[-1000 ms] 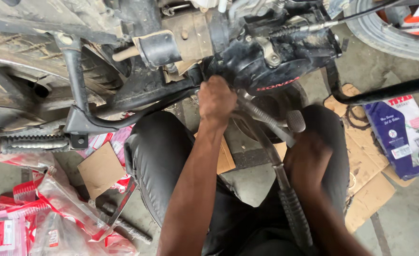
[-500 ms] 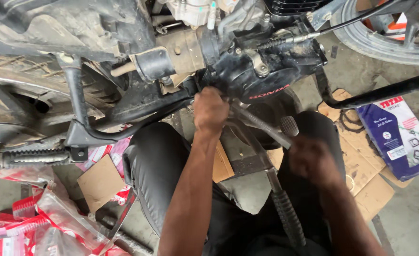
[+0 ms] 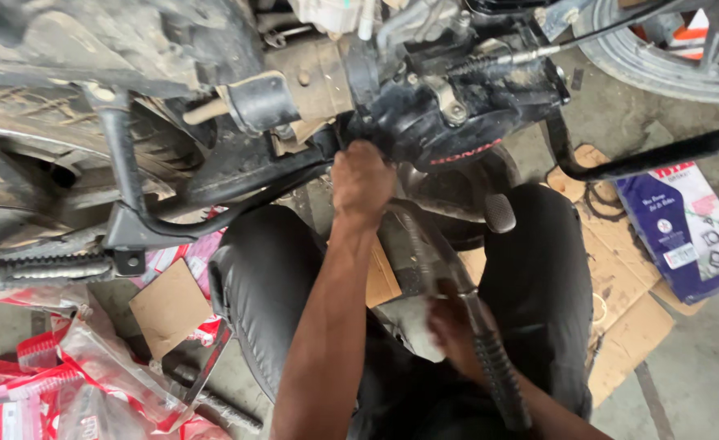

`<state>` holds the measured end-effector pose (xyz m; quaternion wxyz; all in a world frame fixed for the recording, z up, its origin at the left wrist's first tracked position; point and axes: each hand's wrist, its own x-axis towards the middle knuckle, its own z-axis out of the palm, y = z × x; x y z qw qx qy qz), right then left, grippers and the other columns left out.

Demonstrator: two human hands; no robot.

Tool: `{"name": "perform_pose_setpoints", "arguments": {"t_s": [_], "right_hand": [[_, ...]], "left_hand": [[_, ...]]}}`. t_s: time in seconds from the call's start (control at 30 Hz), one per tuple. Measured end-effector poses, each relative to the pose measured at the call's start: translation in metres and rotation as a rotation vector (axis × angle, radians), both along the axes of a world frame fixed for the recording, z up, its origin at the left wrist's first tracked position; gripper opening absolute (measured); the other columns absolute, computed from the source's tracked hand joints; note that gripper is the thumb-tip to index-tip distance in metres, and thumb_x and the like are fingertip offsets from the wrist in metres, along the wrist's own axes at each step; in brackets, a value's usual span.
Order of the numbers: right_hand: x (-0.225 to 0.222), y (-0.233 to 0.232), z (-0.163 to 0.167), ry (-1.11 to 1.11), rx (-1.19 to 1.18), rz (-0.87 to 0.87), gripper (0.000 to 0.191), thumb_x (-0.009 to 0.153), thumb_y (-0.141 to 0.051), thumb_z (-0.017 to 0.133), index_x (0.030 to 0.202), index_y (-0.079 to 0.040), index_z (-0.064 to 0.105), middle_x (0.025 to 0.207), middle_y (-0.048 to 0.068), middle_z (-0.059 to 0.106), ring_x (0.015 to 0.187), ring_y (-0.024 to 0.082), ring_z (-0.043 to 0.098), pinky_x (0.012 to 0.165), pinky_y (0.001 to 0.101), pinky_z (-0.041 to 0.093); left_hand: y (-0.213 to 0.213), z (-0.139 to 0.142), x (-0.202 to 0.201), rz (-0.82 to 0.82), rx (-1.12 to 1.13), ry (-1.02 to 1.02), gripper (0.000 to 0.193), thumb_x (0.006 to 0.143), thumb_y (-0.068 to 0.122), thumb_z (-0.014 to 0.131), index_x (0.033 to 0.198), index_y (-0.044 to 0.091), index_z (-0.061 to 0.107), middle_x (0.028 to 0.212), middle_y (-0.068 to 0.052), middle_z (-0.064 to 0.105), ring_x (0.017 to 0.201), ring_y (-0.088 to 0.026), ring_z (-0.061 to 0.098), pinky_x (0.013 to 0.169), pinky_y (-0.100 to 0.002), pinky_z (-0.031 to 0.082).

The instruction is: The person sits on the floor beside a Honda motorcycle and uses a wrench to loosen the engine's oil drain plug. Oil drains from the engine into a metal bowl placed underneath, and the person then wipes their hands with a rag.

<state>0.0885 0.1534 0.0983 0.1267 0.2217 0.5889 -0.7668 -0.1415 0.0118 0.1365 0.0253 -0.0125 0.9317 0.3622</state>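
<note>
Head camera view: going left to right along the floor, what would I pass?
Red-and-clear plastic packets → brown cardboard scrap → left hand → right hand gripping a long tool handle → blue printed box.

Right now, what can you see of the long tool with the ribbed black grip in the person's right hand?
The long tool is a grey metal bar with a ribbed black grip at its near end. It slants from lower right up toward the dark motorcycle engine case. The right hand is closed around it just above the grip; the left hand covers its far end, so the tip is hidden. It passes between the person's knees.
</note>
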Motion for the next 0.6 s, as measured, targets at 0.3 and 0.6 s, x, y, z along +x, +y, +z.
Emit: {"name": "perform_pose_setpoints", "arguments": {"t_s": [0.3,0.6], "right_hand": [[-0.025,0.082,0.023,0.176,0.367,0.375,0.02,0.089,-0.012,0.064,0.105,0.0,0.062,0.072,0.001,0.057,0.059,0.007,0.05,0.051,0.0234,0.041],[-0.095,0.114,0.021,0.369,0.682,-0.185,0.02,0.101,-0.011,0.055,0.101,0.001,0.071,0.067,0.002,0.057,0.054,0.009,0.049,0.048,0.0259,0.037]], "left_hand": [[-0.006,-0.007,0.001,0.022,0.078,0.088,0.021,0.075,0.021,0.078,0.09,0.006,0.079,0.097,-0.021,0.075,0.094,-0.042,0.072,0.087,-0.046,0.056],[-0.002,0.004,0.002,0.047,0.037,-0.007,0.017,0.08,0.01,0.064,0.088,-0.003,0.073,0.092,-0.029,0.073,0.093,-0.044,0.073,0.087,-0.047,0.06]]}}
